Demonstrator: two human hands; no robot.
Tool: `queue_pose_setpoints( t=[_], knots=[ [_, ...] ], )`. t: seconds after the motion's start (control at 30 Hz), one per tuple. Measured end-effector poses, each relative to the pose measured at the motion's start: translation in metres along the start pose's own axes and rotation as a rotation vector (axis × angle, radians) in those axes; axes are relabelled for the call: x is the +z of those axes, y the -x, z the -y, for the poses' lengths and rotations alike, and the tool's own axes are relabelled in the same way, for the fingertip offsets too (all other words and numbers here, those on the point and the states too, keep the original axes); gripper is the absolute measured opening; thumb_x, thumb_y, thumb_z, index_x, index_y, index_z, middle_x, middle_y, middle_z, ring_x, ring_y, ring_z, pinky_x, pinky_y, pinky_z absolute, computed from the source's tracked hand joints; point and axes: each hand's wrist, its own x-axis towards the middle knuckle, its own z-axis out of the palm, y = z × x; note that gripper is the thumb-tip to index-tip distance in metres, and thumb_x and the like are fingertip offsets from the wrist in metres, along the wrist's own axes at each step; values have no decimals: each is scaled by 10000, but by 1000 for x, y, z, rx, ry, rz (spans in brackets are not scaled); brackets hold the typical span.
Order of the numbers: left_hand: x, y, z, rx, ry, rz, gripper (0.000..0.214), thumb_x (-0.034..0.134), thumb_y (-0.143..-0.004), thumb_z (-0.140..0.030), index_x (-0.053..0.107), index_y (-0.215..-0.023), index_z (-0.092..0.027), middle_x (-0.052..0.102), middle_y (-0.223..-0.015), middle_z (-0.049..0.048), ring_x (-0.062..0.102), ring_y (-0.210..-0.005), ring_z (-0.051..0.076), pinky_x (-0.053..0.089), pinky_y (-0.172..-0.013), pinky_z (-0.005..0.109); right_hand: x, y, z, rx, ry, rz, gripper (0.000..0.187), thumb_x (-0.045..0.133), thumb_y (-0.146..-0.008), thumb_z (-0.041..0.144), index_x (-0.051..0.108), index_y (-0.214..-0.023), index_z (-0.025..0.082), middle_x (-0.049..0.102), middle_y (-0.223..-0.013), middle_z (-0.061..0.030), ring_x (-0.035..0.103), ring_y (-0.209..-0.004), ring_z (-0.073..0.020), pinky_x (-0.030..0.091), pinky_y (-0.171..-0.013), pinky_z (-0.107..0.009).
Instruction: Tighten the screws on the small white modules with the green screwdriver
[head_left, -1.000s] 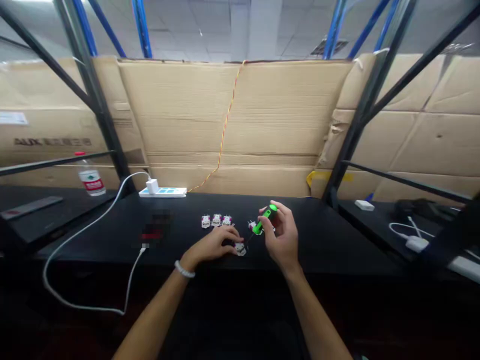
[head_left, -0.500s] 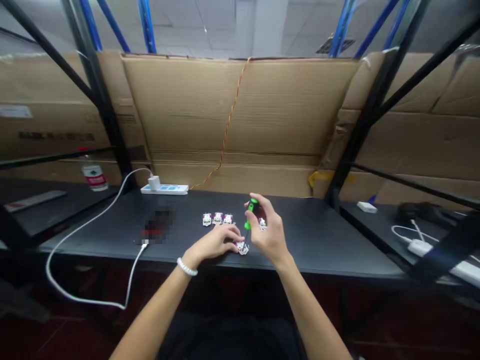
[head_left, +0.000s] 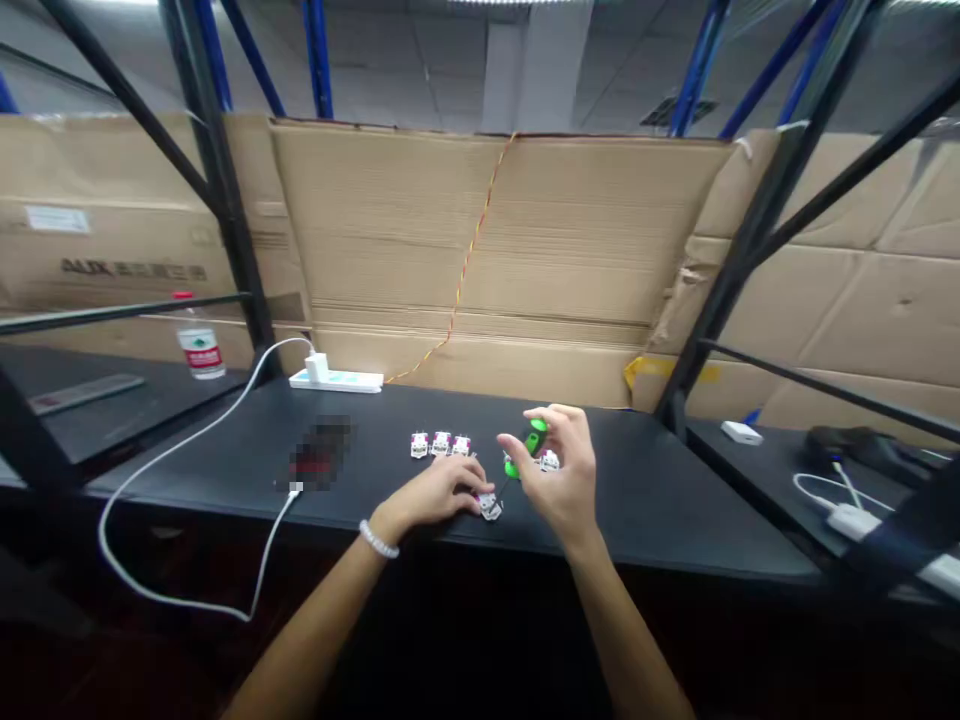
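Note:
My right hand (head_left: 561, 478) is closed round a green-handled screwdriver (head_left: 525, 450), its tip angled down toward a small white part (head_left: 490, 507) near the front edge of the black table (head_left: 660, 500). My left hand (head_left: 436, 492) rests on the table with its fingers pinching that small white part. A row of three small white and pink parts (head_left: 440, 444) lies just beyond my left hand. Another such part (head_left: 550, 461) sits behind my right hand.
A white power strip (head_left: 335, 380) with a charger and a white cable (head_left: 180, 455) lies at the back left. A blurred dark item (head_left: 319, 458) lies left of the parts. A water bottle (head_left: 198, 345), cardboard sheets and black rack posts surround the table.
The screwdriver in my right hand stood more upright half a second ago and now leans right again. My left hand has stayed on the small part. The camera has shifted slightly.

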Motion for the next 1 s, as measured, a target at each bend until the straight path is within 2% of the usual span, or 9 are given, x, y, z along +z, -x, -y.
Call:
queue_pose_setpoints(
  t=[0.1, 0.2, 0.27, 0.37, 0.5, 0.57, 0.7, 0.87, 1.0],
  knots=[
    [-1, 0, -1, 5, -1, -1, 179, 809, -921, -191, 846, -1091, -235, 759, -1200, 67, 684, -1157, 255, 471, -1088, 384, -2, -1, 2, 2, -24, 35, 299, 739, -961, 324, 743, -1253, 263, 677, -1121, -69, 686, -899, -197, 614, -832, -377],
    [0, 1, -1, 2, 12, -8, 184, 798, -933, -197, 839, -1108, -234, 753, -1203, 69, 685, -1152, 253, 474, -1083, 384, -5, 1, 6, 32, -102, 137, 455, 565, -1041, 259, 593, -1495, 275, 723, -1238, -87, 736, -1052, -223, 621, -927, -403],
    [0, 2, 0, 5, 17, -3, 185, 793, -940, -210, 837, -1118, -238, 753, -1199, 67, 685, -1147, 251, 476, -1081, 386, -6, 1, 10, 38, -91, 161, 500, 500, -1052, 236, 522, -1550, 270, 735, -1262, -97, 745, -1076, -230, 629, -912, -400],
    [0, 2, 0, 7, 15, -14, 184, 806, -932, -216, 841, -1112, -236, 756, -1190, 66, 688, -1140, 253, 477, -1081, 387, -5, 0, 12, -45, 33, 145, 429, 603, -1013, 290, 620, -1441, 256, 715, -1245, -114, 712, -1121, -261, 618, -943, -425],
    [0, 1, 0, 1, 18, -6, 195, 824, -914, -206, 849, -1105, -236, 762, -1188, 70, 691, -1145, 260, 481, -1078, 381, -5, -5, 8, -61, 118, 45, 386, 758, -933, 340, 726, -1308, 254, 622, -1138, -84, 662, -891, -202, 626, -859, -398],
    [0, 0, 0, -6, 24, 1, 201, 827, -911, -206, 849, -1109, -236, 762, -1194, 73, 693, -1143, 261, 486, -1071, 381, -8, -7, 6, -50, 80, 77, 352, 677, -980, 290, 717, -1329, 262, 636, -1161, -86, 680, -937, -208, 620, -903, -404],
    [0, 1, 1, 5, 49, -8, 193, 806, -932, -218, 845, -1120, -237, 758, -1197, 71, 694, -1133, 251, 486, -1079, 377, -14, -6, 8, -59, -20, 222, 429, 474, -1039, 212, 627, -1436, 269, 668, -1314, -112, 672, -1212, -261, 589, -1018, -456],
    [0, 2, 1, -3, 47, -15, 188, 799, -939, -243, 844, -1122, -238, 756, -1202, 74, 688, -1139, 256, 482, -1079, 383, -11, -5, 7, -64, 104, 72, 317, 723, -943, 323, 728, -1253, 259, 605, -1147, -89, 671, -972, -228, 624, -845, -402],
    [-1, 2, -2, -8, 46, 1, 178, 780, -953, -245, 841, -1119, -228, 756, -1201, 78, 690, -1128, 252, 482, -1074, 386, -11, -6, 5, -91, 75, 148, 420, 517, -1018, 198, 634, -1416, 260, 640, -1288, -121, 657, -1205, -262, 584, -1031, -477]
  ],
)
